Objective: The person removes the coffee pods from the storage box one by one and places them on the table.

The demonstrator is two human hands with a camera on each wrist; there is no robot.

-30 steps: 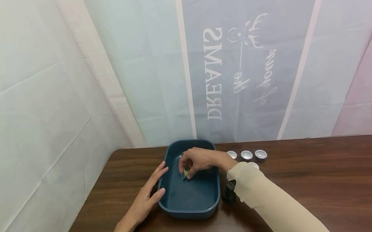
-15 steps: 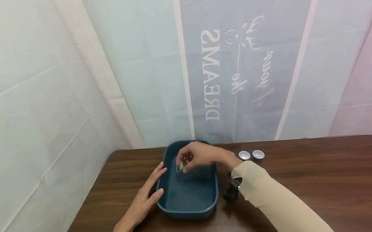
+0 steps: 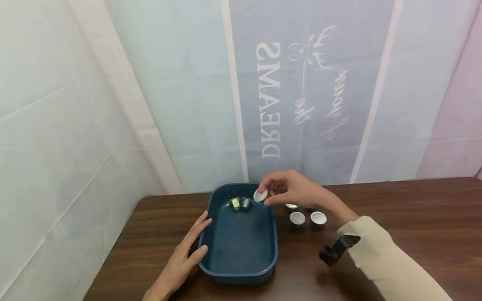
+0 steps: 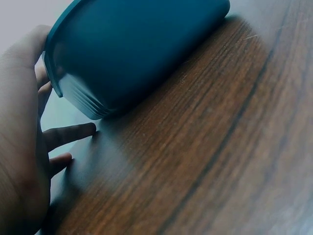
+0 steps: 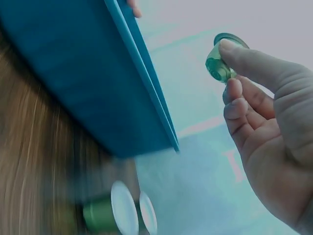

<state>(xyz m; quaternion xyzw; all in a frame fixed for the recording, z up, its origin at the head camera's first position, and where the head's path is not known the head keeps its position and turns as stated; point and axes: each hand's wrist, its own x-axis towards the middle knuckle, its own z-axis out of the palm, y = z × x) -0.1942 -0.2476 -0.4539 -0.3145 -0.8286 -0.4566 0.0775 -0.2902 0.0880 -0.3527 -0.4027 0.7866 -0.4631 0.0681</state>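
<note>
My right hand [image 3: 300,191] pinches a green coffee capsule [image 5: 221,61] between thumb and fingers, above the far right rim of the bin. The capsule's pale foil lid [image 3: 260,196] faces the head camera. Inside the blue bin [image 3: 242,251], a green capsule [image 3: 235,204] and a dark capsule [image 3: 245,204] lie side by side near the far end. My left hand [image 3: 182,260] rests against the bin's left rim with its fingers spread and fairly straight. In the left wrist view, some of its fingers are partly hidden behind the bin's end.
Several capsules [image 3: 297,219] stand lid up on the wooden table [image 3: 395,232], just right of the bin; my right hand and wrist partly cover some. A printed cloth [image 3: 190,101] hangs behind the table, and another pale cloth [image 3: 43,159] hangs on the left.
My right hand has lifted the green capsule from inside the bin and carried it right to the rim. The two capsules in the bin are now uncovered. My left hand stays at the rim.
</note>
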